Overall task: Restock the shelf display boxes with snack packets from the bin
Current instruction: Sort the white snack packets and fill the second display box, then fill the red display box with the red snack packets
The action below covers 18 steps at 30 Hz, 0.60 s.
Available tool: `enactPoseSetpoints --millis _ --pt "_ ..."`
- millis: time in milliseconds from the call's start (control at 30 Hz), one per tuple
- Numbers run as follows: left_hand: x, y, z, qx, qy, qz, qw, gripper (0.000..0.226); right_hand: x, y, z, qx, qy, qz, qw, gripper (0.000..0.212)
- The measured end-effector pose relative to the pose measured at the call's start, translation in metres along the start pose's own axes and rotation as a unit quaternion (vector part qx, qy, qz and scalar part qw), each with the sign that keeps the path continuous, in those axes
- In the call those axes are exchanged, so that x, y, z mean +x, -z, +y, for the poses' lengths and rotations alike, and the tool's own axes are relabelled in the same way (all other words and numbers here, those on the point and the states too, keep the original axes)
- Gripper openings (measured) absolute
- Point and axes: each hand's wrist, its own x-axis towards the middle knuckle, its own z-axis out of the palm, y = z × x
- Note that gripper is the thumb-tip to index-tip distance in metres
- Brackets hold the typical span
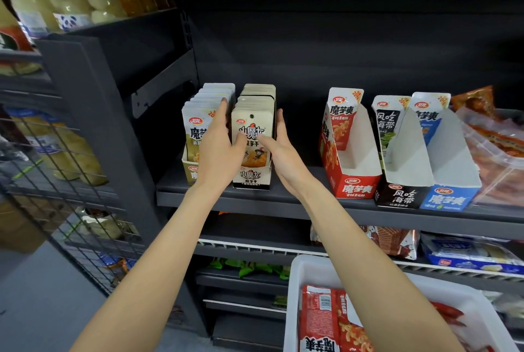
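Cream-coloured packets stand packed upright in the black-and-cream display box on the dark shelf, and I have that stack between my two hands. My left hand lies along the stack's left side, fingers straight and reaching up between it and the neighbouring yellow box of pale packets; its thumb crosses onto the face of the front packet. My right hand lies flat along the stack's right side, fingers straight and together, thumb also touching the front packet's face. Neither hand curls round anything; both press flat against the stack from either side.

Well to the right stand the red box, the black box and the blue box, each showing a bare white inside. Below, at my right forearm, the white bin holds red snack packets.
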Motion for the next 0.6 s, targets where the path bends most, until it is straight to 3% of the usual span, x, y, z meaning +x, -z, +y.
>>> enactPoseSetpoints --millis 100,300,467,600 --pt "-0.005 0.002 0.001 0.010 -0.013 0.005 1.000 0.063 -0.005 -0.002 -0.006 -0.035 0.018 0.007 0.999 0.091" --pt "-0.019 0.006 0.011 0.052 -0.073 0.059 0.994 0.049 -0.024 0.006 -0.021 -0.120 0.095 0.035 0.988 0.072" --pt "-0.037 -0.001 0.026 0.088 -0.194 0.138 0.967 0.029 -0.053 0.027 -0.022 -0.168 0.171 0.072 0.968 0.056" --pt "-0.062 -0.020 0.033 0.043 -0.273 0.132 0.952 0.021 -0.091 0.058 -0.013 -0.226 0.210 0.117 0.944 0.035"
